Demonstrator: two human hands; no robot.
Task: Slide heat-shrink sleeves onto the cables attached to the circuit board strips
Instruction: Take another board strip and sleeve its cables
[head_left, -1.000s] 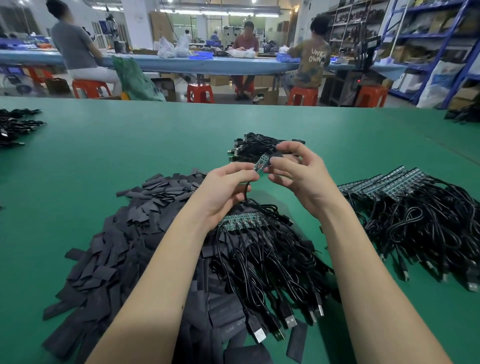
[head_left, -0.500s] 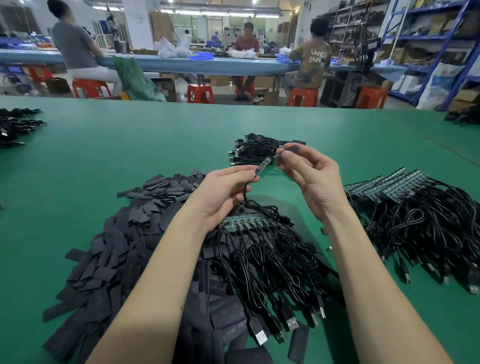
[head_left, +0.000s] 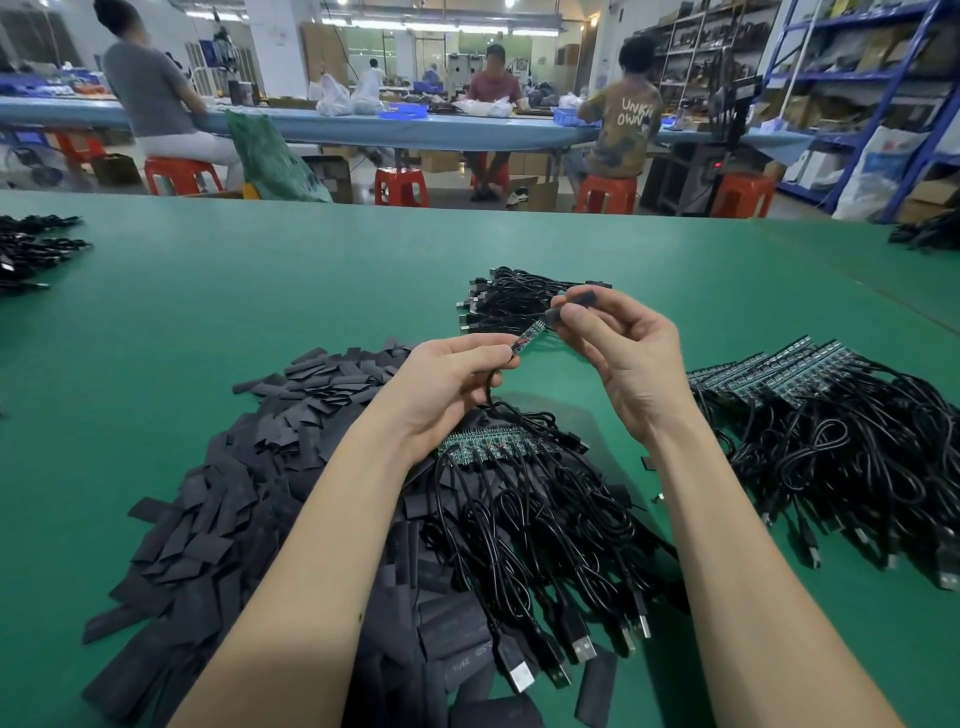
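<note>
One heat-shrink sleeve (head_left: 464, 661) reads "TUBE"; a shirt (head_left: 631, 117) reads "UNKN OWN".

Two hands (head_left: 452, 384); four red stools (head_left: 400, 186); three workers (head_left: 150, 98).

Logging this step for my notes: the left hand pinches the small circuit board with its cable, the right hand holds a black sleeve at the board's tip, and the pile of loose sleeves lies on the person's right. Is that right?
Not quite. In the head view the pile of loose sleeves lies on the person's left. The rest holds: the left hand pinches the small circuit board with its cable, and the right hand holds a black sleeve at the board's tip.
</note>
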